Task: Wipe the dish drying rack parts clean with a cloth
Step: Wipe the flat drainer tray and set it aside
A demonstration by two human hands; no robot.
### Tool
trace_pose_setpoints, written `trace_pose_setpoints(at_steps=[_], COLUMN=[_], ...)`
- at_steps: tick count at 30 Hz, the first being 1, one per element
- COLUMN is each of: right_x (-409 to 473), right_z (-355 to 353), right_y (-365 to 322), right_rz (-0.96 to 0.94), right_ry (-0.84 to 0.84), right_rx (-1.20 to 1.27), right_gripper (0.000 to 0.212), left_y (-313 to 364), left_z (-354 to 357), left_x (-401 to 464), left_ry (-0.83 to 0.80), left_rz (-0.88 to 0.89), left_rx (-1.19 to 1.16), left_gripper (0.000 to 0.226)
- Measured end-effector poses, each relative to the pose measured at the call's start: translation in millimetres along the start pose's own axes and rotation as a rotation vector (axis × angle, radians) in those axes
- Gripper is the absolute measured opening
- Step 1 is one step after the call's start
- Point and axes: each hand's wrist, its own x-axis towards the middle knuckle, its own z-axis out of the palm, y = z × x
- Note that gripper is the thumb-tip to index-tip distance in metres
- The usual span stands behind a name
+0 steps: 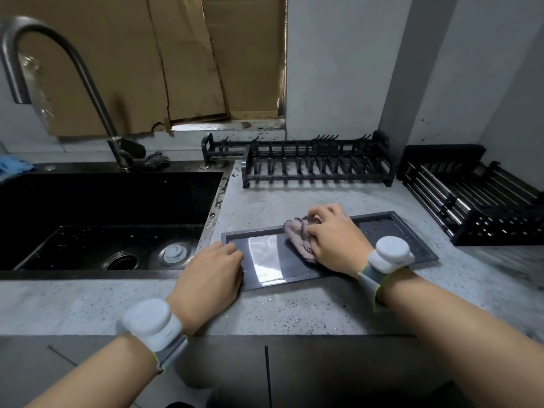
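A flat dark grey drip tray (379, 223) lies on the speckled counter in front of me. My right hand (332, 237) grips a crumpled pinkish cloth (297, 238) and presses it onto the tray's middle. My left hand (210, 276) rests on the tray's near left corner with its fingers curled over the rim. A black plate rack (315, 163) stands behind the tray near the wall. A black basket with metal rods (471, 198) sits at the right.
A deep black sink (97, 219) with a drain and plug lies to the left, under a curved steel faucet (73, 72). A steel scrubber (157, 159) sits behind the sink. Cardboard covers the window behind. A grey wall closes the right side.
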Motion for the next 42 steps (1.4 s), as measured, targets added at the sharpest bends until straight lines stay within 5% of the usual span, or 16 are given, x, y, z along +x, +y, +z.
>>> trace_pose_setpoints(at_steps=[2,5,13,18,28,33,42], right_x=[-2.7,-4.0,18.9,19.1,30.7,25.2,15.0], right_z=[-2.0,3.0,8.6,27.5,9.4,21.3,3.8], right_y=[-9.4,-18.4,-4.7,-54.4,5.6,-21.9,33.8], right_rz=[-0.032,-0.088,0.095,-0.171,0.050,-0.103,0.150], right_ry=[0.078,-0.047,-0.045,-0.095,-0.109,-0.101,-0.086], right_rx=[0.050,0.063,0.291,0.335,0.226,0.272,0.264], right_gripper=[0.040,0.042,0.022,0.025,0.027,0.035,0.030], left_y=[-1.4,-0.7,1.2,2.0,0.9,1.8,2.7], left_z=[1.4,0.2,0.2,-2.6,0.1,-2.3,-1.3], left_x=[1.7,2.6,0.0,-0.1,-2.1,-2.7,-0.7], left_ry=[0.008,0.000,-0.003,0.009,0.011,0.018,-0.033], left_rz=[-0.003,0.000,-0.017,-0.002,-0.009,-0.002,-0.025], left_rx=[-0.006,-0.015,-0.015,-0.022,-0.032,-0.005,0.015], left_gripper=[0.025,0.026,0.029,0.028,0.028,0.030,0.032])
